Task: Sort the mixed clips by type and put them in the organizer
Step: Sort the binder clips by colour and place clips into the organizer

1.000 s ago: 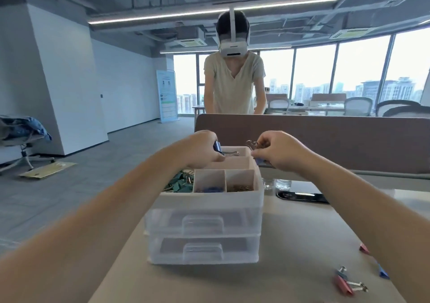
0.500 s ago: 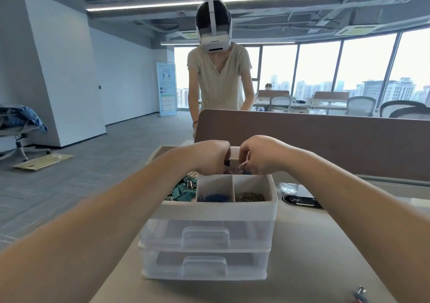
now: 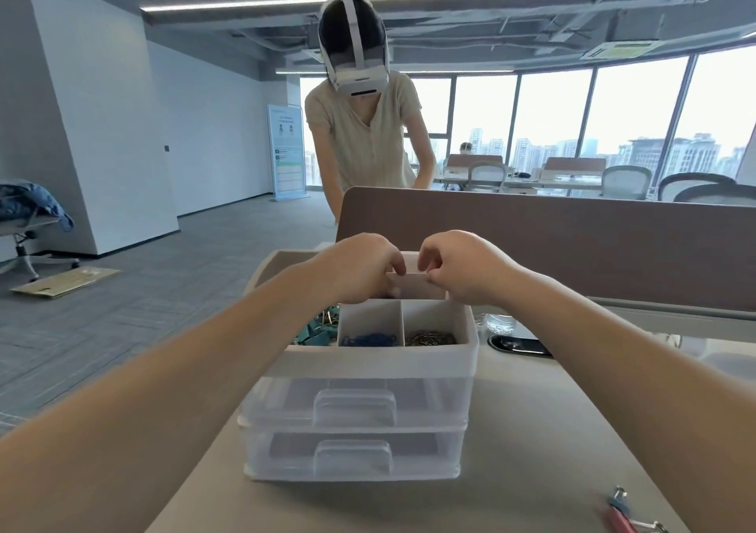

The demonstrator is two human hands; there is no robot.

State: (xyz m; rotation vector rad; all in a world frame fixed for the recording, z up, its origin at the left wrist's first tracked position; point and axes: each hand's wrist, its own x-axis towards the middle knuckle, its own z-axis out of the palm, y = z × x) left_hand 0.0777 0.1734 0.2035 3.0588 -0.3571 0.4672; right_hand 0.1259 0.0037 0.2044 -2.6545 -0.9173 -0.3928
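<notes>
A white organizer (image 3: 368, 363) with two clear drawers stands on the table in front of me. Its top tray holds blue paper clips (image 3: 370, 339), bronze paper clips (image 3: 429, 337) and teal binder clips (image 3: 317, 334) in separate compartments. My left hand (image 3: 360, 266) and my right hand (image 3: 462, 264) hover close together over the tray's back compartment, fingers curled downward. No clip shows in either hand, and the fingertips hide whatever lies beneath them.
A red and a blue binder clip (image 3: 626, 518) lie on the table at bottom right. A glass (image 3: 499, 322) and a black flat object (image 3: 519, 346) sit behind the organizer. A brown partition (image 3: 572, 246) runs behind, where a person in a headset (image 3: 364, 144) leans over.
Both hands came together over the back compartment. The blue binder clip in my left hand and the silver-handled clip in my right are no longer visible. My view tilted down and closer.
</notes>
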